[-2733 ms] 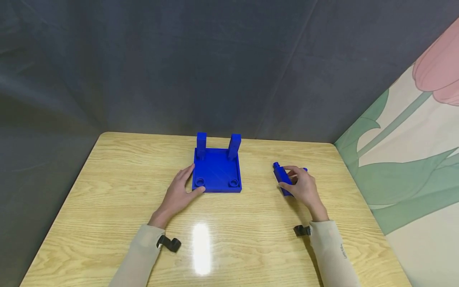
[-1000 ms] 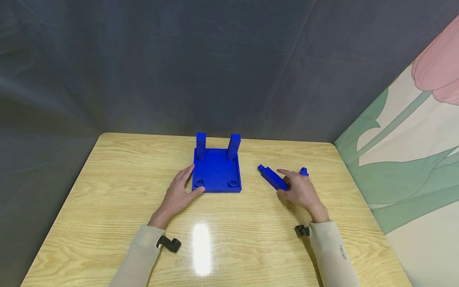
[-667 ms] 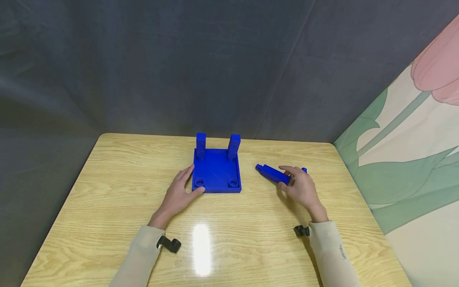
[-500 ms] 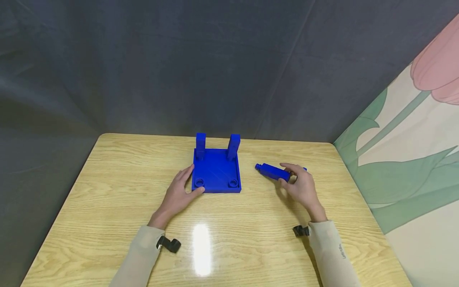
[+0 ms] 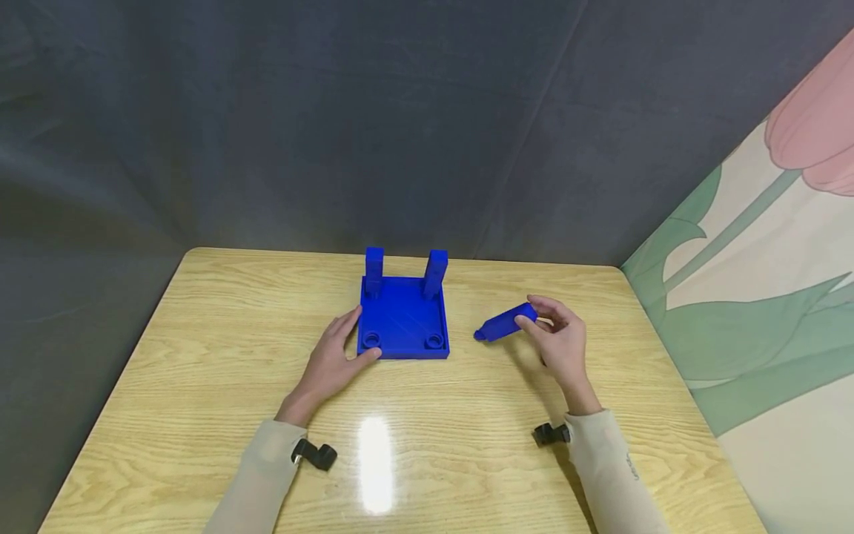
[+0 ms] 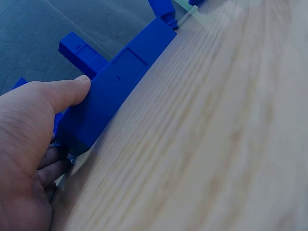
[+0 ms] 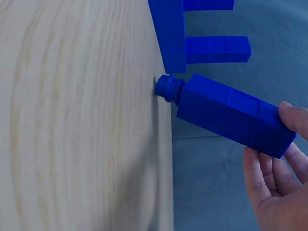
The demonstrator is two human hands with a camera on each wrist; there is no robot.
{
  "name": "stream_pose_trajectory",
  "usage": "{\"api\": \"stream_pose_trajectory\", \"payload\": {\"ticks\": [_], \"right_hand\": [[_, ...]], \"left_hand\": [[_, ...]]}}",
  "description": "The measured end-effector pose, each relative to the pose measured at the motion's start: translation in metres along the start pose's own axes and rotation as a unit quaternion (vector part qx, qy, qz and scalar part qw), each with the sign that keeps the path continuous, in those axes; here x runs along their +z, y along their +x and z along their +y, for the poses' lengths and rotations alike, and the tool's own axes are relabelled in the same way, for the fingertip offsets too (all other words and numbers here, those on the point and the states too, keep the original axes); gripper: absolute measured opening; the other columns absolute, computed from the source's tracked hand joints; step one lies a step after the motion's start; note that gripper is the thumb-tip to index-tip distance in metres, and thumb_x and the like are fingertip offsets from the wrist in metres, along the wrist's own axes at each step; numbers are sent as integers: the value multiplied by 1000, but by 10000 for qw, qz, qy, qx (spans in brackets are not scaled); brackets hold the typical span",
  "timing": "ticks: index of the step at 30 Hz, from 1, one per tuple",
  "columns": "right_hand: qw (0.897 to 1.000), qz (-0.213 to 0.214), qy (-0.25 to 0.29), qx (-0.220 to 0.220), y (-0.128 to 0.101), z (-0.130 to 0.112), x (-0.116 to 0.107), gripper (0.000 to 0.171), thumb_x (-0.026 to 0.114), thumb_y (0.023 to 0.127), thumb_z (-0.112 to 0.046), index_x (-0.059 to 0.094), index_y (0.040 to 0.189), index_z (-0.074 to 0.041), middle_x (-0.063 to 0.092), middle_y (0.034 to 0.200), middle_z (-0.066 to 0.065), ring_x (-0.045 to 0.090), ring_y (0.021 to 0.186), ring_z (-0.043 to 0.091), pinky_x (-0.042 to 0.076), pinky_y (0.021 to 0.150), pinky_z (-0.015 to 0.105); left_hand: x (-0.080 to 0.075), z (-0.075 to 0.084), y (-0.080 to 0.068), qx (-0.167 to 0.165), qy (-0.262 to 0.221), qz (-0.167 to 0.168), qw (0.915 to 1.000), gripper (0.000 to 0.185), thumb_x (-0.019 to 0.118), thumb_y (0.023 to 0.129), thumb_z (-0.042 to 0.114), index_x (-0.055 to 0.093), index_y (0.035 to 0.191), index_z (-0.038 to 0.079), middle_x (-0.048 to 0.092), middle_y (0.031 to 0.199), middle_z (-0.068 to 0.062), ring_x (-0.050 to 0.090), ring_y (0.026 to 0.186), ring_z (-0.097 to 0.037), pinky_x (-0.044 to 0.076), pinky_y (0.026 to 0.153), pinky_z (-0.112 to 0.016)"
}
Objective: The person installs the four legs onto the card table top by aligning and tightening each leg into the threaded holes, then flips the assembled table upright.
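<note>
While the left hand [image 5: 331, 361] lies with relaxed fingers against the near left corner of the blue base plate [image 5: 402, 322], seemingly to steady it on the table [image 5: 200, 356], the right hand [image 5: 560, 343] pinches one end of the blue peg block [image 5: 504, 323], just right of the plate.

From the left wrist, the thumb [image 6: 65, 91] presses the plate's edge [image 6: 115, 89].

From the right wrist, fingertips [image 7: 293, 118] hold the block [image 7: 231, 113] tilted, round stud down toward the table, probably for fitting.

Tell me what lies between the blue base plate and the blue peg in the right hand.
Nothing: in the head view only bare wooden table separates the base plate from the peg held by the right hand.
</note>
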State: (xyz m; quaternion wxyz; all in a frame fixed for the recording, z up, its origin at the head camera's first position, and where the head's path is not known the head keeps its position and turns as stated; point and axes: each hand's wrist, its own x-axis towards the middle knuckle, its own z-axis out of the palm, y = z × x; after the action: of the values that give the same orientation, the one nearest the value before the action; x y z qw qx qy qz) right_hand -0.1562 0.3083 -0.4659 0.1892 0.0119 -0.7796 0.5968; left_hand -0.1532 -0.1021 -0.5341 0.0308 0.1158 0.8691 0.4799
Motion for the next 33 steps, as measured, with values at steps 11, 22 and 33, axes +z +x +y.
{"api": "stream_pose_trajectory", "payload": {"ticks": [11, 22, 33], "right_hand": [[9955, -154, 609, -711, -4, -33, 18, 31, 82, 86, 22, 83, 114, 9, 79, 115, 20, 75, 103, 14, 64, 93, 24], [9888, -891, 389, -1130, -6, -67, 60, 34, 85, 88, 17, 81, 121, 8, 78, 118, 13, 73, 108, 13, 62, 98, 25], [9795, -1220, 302, -1571, -5, -88, 111, 35, 89, 88, 9, 84, 122, 2, 79, 119, 17, 72, 105, 15, 62, 91, 24]], "left_hand": [[-1, 0, -1, 7, -15, 35, 10000, 98, 81, 102, 45, 27, 178, 13, 29, 182, -15, 20, 168, -45, 23, 131, -72], [1, 0, 1, 59, 16, 11, 10000, 98, 81, 103, 44, 27, 178, 12, 30, 181, -16, 20, 168, -46, 22, 131, -72], [0, 2, 1, 60, 28, 18, 10000, 98, 82, 102, 42, 27, 177, 11, 30, 181, -17, 21, 168, -47, 22, 131, -72]]}}
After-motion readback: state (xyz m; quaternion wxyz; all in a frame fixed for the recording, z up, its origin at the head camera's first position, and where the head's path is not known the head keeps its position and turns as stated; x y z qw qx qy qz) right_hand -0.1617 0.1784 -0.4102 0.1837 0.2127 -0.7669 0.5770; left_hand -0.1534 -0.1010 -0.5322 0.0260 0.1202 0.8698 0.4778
